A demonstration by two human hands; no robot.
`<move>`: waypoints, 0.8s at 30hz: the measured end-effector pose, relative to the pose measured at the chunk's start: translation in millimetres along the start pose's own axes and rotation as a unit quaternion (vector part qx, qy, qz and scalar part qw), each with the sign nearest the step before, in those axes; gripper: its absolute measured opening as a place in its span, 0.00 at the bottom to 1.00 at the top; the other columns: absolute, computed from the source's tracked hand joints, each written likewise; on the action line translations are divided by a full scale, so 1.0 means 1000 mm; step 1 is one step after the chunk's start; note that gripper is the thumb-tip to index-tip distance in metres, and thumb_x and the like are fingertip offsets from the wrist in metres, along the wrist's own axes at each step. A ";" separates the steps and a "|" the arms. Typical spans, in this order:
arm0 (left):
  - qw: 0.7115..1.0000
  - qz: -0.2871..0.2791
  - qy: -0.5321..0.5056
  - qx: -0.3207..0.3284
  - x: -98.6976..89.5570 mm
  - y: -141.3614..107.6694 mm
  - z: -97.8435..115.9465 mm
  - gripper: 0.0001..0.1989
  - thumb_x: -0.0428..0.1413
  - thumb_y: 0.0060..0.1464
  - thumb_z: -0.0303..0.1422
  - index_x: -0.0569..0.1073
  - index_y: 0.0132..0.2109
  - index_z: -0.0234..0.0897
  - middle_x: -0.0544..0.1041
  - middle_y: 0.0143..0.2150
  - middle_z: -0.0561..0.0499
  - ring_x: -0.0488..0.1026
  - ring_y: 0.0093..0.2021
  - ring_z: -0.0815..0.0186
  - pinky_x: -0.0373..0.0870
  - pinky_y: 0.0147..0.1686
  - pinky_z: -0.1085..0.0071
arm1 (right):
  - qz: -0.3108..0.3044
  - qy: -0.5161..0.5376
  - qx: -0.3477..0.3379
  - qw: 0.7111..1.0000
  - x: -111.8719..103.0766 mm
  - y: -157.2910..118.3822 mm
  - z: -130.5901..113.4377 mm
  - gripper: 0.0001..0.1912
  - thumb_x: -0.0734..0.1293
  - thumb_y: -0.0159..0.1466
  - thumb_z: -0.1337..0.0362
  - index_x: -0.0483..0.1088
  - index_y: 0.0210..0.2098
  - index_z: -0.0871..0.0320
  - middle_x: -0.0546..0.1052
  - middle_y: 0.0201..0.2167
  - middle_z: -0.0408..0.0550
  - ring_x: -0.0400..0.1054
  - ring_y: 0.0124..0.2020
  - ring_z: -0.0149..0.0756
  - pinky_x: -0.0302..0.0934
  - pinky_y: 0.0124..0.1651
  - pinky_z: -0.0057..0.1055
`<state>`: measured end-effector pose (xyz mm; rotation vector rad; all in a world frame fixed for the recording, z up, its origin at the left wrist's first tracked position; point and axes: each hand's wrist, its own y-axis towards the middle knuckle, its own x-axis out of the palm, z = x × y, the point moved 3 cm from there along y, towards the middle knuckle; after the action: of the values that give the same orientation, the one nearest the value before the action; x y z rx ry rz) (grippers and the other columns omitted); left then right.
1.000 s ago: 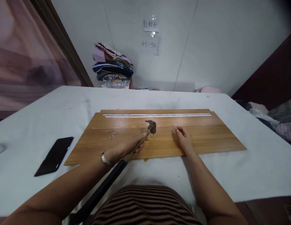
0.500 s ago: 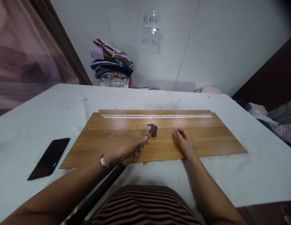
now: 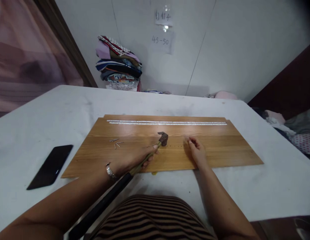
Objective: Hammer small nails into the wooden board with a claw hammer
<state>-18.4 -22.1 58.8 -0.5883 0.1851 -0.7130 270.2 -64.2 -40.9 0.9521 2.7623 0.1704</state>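
Hammer lowered — left hand grips it.

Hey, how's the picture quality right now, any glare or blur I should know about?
Head view: glossy highlight on the wooden board near the measuring strips; bright glare spot on the wall between the paper notes; dark upper right corner; soft shadow beside the right hand; strip markings too small to read.
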 end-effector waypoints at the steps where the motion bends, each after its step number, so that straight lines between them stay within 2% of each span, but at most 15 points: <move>1: 1.000 0.002 0.002 0.002 -0.001 0.001 -0.001 0.25 0.52 0.59 0.57 0.70 0.43 0.37 0.63 0.26 0.57 0.54 0.20 0.73 0.50 0.21 0.71 | 0.002 0.000 0.002 1.000 0.000 0.000 0.001 0.16 0.68 0.58 0.51 0.76 0.38 0.56 0.81 0.37 0.50 0.73 0.42 0.43 0.65 0.52 0.44; 21: 0.999 -0.017 0.024 0.037 -0.006 0.005 0.000 0.24 0.50 0.61 0.55 0.70 0.42 0.37 0.63 0.25 0.56 0.55 0.20 0.73 0.51 0.21 0.69 | 0.005 -0.006 -0.003 1.000 0.001 -0.001 -0.002 0.17 0.68 0.58 0.50 0.76 0.39 0.56 0.81 0.37 0.51 0.73 0.42 0.43 0.66 0.51 0.44; 24: 0.999 -0.007 0.026 0.025 -0.004 0.006 -0.001 0.24 0.51 0.60 0.55 0.70 0.42 0.37 0.64 0.26 0.55 0.55 0.21 0.72 0.51 0.22 0.69 | 0.003 -0.002 0.000 1.000 0.001 -0.001 -0.002 0.17 0.68 0.57 0.51 0.76 0.38 0.56 0.81 0.37 0.51 0.73 0.41 0.43 0.66 0.51 0.44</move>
<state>-18.8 -16.1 54.6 -0.5248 0.2107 -0.7456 268.8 -64.2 -38.9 0.9609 2.7552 0.1691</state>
